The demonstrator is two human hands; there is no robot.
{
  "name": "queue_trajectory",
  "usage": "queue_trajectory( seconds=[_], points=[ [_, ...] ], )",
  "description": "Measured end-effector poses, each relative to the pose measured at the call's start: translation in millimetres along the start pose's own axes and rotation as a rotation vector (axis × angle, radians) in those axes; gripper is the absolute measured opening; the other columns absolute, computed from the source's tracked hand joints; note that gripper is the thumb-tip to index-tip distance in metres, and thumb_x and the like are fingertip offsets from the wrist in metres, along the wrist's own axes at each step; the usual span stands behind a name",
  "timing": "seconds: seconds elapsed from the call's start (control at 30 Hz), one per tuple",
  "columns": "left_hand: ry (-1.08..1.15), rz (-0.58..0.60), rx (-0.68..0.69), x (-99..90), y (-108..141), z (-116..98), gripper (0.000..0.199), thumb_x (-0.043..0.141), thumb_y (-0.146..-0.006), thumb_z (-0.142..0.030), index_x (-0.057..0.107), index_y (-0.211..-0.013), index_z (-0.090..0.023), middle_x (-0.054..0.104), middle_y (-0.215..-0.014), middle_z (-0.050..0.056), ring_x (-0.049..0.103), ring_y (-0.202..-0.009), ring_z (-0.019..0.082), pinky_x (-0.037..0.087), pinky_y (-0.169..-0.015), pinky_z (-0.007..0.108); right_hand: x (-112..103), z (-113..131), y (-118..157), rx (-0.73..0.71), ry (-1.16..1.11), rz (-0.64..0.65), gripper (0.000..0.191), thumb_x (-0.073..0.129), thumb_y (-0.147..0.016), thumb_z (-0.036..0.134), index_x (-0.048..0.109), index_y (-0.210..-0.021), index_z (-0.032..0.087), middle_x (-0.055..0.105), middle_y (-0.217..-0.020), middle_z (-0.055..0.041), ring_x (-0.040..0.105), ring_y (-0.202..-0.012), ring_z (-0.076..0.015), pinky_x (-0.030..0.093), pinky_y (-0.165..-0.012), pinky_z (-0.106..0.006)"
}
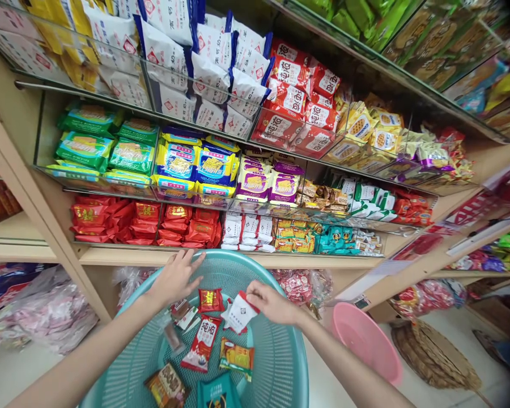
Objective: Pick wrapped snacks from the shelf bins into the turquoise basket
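A large teal plastic basket (283,334) stands in front of me with several wrapped snacks on its bottom. My right hand (268,303) pinches the red end of a white snack packet (240,313) over the right side of the basket. My left hand (177,277) is over the basket's far left rim, fingers spread, holding nothing. Below the hands lie a small red packet (210,300), a long red and white packet (201,343), an orange and green packet (237,357), a brown and yellow packet (168,386) and a teal packet (219,392).
Shelves with clear dividers rise beyond the basket. Red packets (93,218) and white packets (250,229) fill the lowest one, close to the rim. A pink basin (365,343) and a woven brown item (437,357) are on the floor at right. Plastic-bagged goods (42,317) lie at left.
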State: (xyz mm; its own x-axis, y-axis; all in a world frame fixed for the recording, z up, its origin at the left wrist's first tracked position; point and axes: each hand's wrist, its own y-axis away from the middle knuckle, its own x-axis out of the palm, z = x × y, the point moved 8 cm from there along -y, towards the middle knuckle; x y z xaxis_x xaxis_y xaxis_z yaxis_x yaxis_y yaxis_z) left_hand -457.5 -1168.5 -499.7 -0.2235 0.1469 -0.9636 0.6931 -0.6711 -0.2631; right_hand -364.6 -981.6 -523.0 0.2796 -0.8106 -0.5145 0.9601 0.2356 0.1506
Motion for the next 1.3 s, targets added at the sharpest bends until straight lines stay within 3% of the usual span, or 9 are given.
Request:
queue_trajectory(
  seconds=[0.1,0.27,0.43,0.57,0.77,0.9,1.0,1.17,1.3],
  points=[
    [0.003,-0.012,0.005,-0.9,0.6,0.5,0.054,0.041,-0.089,-0.039,0.040,-0.138,-0.017,0.050,-0.121,0.017,0.045,-0.107,0.030,0.039,-0.089,0.043,24.7,-25.7,-6.3,0.083,-0.168,0.098,0.035,0.052,-0.081,0.053,0.043,-0.081,0.020,0.046,-0.068,0.0034,0.041,-0.062,-0.0114,0.032,-0.057,-0.026],
    [0.002,-0.007,0.004,0.0,-0.5,0.6,0.053,0.041,-0.089,-0.039,0.041,-0.137,-0.017,0.048,-0.123,0.018,0.045,-0.108,0.031,0.039,-0.089,0.043,44.5,-49.4,-15.0,0.159,-0.267,0.116,0.045,0.060,-0.072,0.060,0.046,-0.077,0.018,0.047,-0.064,0.0041,0.040,-0.059,-0.0096,0.030,-0.055,-0.024],
    [0.013,0.002,0.006,0.6,0.1,0.2,0.053,0.041,-0.089,-0.038,0.040,-0.138,-0.017,0.048,-0.123,0.019,0.045,-0.108,0.032,0.040,-0.089,0.045,51.9,-54.3,-24.0,0.289,-0.336,0.069,0.044,0.063,-0.069,0.058,0.045,-0.079,0.019,0.047,-0.066,0.0045,0.039,-0.058,-0.0086,0.029,-0.051,-0.021],
    [0.037,-0.012,-0.002,-0.4,1.7,2.3,0.053,0.043,-0.088,-0.037,0.041,-0.137,-0.019,0.048,-0.123,0.018,0.045,-0.108,0.031,0.040,-0.089,0.044,52.9,-49.1,-32.1,0.304,-0.299,0.032,0.038,0.054,-0.076,0.056,0.042,-0.083,0.020,0.046,-0.071,0.0037,0.042,-0.061,-0.0095,0.034,-0.053,-0.021],
    [0.023,0.007,-0.003,2.4,0.8,2.7,0.054,0.042,-0.088,-0.038,0.040,-0.138,-0.017,0.048,-0.123,0.018,0.045,-0.108,0.031,0.040,-0.090,0.044,36.7,-31.0,-45.3,0.208,-0.087,0.024,0.015,0.041,-0.087,0.035,0.040,-0.084,0.020,0.046,-0.073,0.0033,0.043,-0.065,-0.0102,0.037,-0.060,-0.023],
    [0.023,0.002,0.002,2.7,-0.8,1.8,0.053,0.042,-0.088,-0.038,0.040,-0.138,-0.017,0.047,-0.124,0.018,0.044,-0.109,0.031,0.039,-0.090,0.044,12.7,-10.5,-53.1,0.122,0.173,0.135,0.006,0.049,-0.084,0.022,0.046,-0.079,0.019,0.048,-0.070,0.0036,0.042,-0.065,-0.0105,0.033,-0.060,-0.022],
    [0.031,0.001,0.001,2.0,-0.9,1.5,0.053,0.042,-0.088,-0.038,0.041,-0.137,-0.017,0.048,-0.124,0.018,0.044,-0.109,0.030,0.039,-0.090,0.044,2.8,-3.9,-59.3,0.108,0.370,0.219,0.010,0.053,-0.076,0.011,0.048,-0.071,0.018,0.048,-0.068,0.0034,0.040,-0.063,-0.0102,0.030,-0.059,-0.023],
    [0.023,0.013,-0.004,0.8,0.4,1.1,0.053,0.040,-0.089,-0.037,0.040,-0.138,-0.017,0.048,-0.124,0.017,0.044,-0.108,0.030,0.039,-0.090,0.044,11.6,-11.5,-69.6,0.153,0.584,0.307,0.010,0.052,-0.075,0.007,0.053,-0.077,0.017,0.056,-0.074,0.0001,0.045,-0.065,-0.0109,0.031,-0.057,-0.022],
    [0.018,0.009,-0.004,-0.4,1.6,1.3,0.053,0.040,-0.089,-0.037,0.040,-0.138,-0.017,0.047,-0.124,0.017,0.044,-0.108,0.030,0.039,-0.090,0.043,16.5,-15.5,-75.5,0.183,0.693,0.281,0.014,0.050,-0.078,0.009,0.056,-0.087,0.017,0.063,-0.086,-0.0032,0.051,-0.070,-0.0115,0.033,-0.057,-0.021]
  ],
)
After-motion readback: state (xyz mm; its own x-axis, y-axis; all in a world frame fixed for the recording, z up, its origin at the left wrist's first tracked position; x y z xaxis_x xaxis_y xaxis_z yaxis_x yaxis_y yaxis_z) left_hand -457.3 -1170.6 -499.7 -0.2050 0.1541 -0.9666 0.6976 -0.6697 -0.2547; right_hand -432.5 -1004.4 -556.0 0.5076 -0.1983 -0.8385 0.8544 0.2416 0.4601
